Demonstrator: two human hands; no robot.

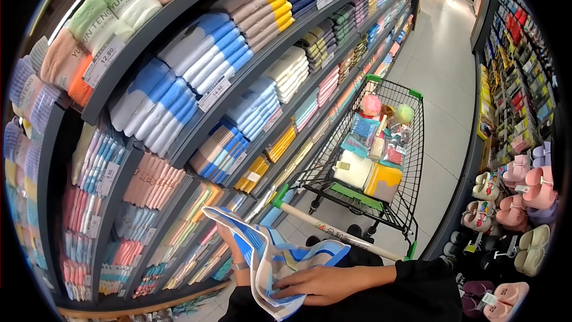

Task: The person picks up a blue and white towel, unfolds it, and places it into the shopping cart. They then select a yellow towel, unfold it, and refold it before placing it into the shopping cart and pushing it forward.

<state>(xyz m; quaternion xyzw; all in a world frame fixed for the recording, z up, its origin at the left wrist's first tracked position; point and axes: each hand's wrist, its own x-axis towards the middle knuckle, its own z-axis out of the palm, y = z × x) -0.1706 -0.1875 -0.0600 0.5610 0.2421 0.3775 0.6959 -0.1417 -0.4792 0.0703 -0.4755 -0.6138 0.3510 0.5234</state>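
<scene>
A small striped towel (271, 265) in blue, beige and white with a white hem hangs partly unfolded before me. At its left edge, my left hand (230, 243) is closed on the fabric, with most of its fingers hidden behind the cloth. Across the towel's lower inner side lies my right hand (325, 284), back up, fingers stretched out and a little apart, touching the cloth; its thumb is not clear. Just beyond the towel is the cart's pale handle bar (325, 226).
The shopping cart (420, 161) holds a white folded towel (351, 168), a yellow-and-grey one (383, 180) and packaged goods. Shelves of folded towels (208, 48) line the left. Slippers (515, 210) and hanging packets (524, 65) stand right. A tiled aisle (444, 48) runs ahead, with a person far off.
</scene>
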